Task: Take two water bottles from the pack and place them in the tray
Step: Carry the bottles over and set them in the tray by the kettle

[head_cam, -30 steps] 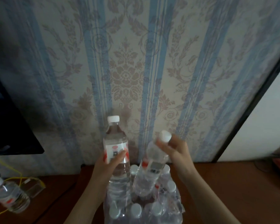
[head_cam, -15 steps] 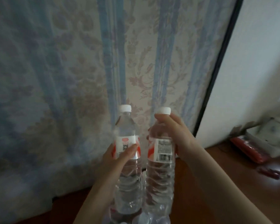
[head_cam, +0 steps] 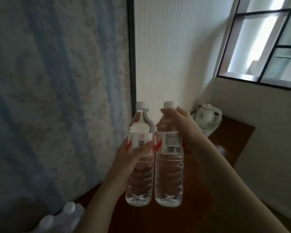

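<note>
I hold two clear water bottles upright, side by side, above the dark wooden tabletop [head_cam: 228, 145]. My left hand [head_cam: 129, 158] wraps the middle of the left bottle [head_cam: 140, 130], thumb across its red-and-white label. My right hand [head_cam: 180, 123] grips the right bottle [head_cam: 169, 174] near its shoulder, just under the white cap. The two bottles nearly touch. The wrapped pack of bottles [head_cam: 64, 217] shows at the bottom left, only its white caps visible. No tray can be made out in this view.
A white electric kettle [head_cam: 207, 115] on its base stands at the far right end of the tabletop, against the white wall. Patterned blue wallpaper [head_cam: 49, 98] fills the left. A black-framed window [head_cam: 267, 44] is at the upper right.
Both bottles have come up out of the pack and moved right with my view. The pack has slid to the bottom left corner and the kettle has come into sight.
</note>
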`<state>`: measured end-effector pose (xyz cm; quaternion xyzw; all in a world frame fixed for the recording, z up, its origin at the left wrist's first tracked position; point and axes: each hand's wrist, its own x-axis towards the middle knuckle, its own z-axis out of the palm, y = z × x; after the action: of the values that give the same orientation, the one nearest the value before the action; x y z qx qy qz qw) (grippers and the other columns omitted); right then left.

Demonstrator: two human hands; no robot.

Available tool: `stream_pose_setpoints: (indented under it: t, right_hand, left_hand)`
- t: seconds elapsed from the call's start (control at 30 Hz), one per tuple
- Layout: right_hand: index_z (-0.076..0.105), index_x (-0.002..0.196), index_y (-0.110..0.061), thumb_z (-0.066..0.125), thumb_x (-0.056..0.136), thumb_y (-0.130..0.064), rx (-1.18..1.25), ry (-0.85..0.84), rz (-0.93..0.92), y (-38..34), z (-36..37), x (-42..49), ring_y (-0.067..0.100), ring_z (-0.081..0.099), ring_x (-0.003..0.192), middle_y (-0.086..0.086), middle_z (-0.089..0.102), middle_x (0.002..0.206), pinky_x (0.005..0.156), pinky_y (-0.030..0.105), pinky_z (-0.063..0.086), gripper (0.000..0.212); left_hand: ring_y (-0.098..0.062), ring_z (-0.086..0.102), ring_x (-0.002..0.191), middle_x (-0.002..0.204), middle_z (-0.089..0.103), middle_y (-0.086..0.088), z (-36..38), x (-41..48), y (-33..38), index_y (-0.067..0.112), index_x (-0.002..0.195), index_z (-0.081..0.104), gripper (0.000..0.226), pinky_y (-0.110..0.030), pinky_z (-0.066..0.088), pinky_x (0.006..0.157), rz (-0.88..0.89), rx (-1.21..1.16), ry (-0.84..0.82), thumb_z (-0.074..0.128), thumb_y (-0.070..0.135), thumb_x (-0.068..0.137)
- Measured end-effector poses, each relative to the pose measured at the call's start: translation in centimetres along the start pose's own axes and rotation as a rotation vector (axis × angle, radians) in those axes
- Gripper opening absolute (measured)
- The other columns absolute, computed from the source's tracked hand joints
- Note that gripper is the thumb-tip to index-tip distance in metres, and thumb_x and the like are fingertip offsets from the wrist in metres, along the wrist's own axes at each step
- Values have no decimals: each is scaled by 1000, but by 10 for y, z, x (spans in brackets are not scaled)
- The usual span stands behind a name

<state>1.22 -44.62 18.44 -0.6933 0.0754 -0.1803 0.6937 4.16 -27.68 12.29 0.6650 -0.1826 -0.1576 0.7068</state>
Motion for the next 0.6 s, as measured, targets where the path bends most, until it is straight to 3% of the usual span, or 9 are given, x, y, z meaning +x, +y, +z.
stream_pose_setpoints:
  t: [0.1,0.17,0.23,0.3,0.43,0.6]
  right_hand:
    - [60,87,-15,61,85,-27,-40,53,-35,-10,-66,6,17,69,59,2,69,66,59,34,57,12]
    - [64,76,-24,63,83,-29,-21,80,-43,-14,-112,9,24,69,68,4,71,63,70,43,59,8]
    - [64,72,-24,63,82,-29,-26,104,-51,-17,-159,13,30,67,74,3,72,60,79,50,56,11]
    - [62,80,-20,62,84,-27,-57,106,-59,-19,-204,21,29,65,73,5,68,65,82,53,54,7]
    - [60,93,-13,59,86,-27,-185,126,-86,-17,-287,40,19,65,68,4,65,77,75,43,56,16]
    - [59,88,-15,56,88,-27,-222,121,-125,-5,-379,62,10,66,61,2,65,75,61,27,53,12]
  left_hand:
    - [-4,73,75,85,77,14,66,21,-3,35,96,66,62,-9,51,51,4,-16,-47,73,64,42]
    - [-7,73,77,88,77,11,112,36,-4,32,101,67,65,-13,53,53,1,-36,-62,75,61,43]
    - [-10,73,82,92,77,8,159,49,-6,31,103,67,65,-22,56,63,10,-39,-78,76,60,45]
    - [-13,73,88,97,77,6,205,64,-6,31,107,66,67,-34,56,77,25,-30,-91,76,61,47]
    - [-17,70,97,104,75,4,287,96,-8,28,114,62,73,-46,51,92,62,-12,-150,76,62,50]
    - [-17,69,99,106,74,5,367,141,-22,30,114,63,79,-38,52,86,66,-13,-175,83,63,45]
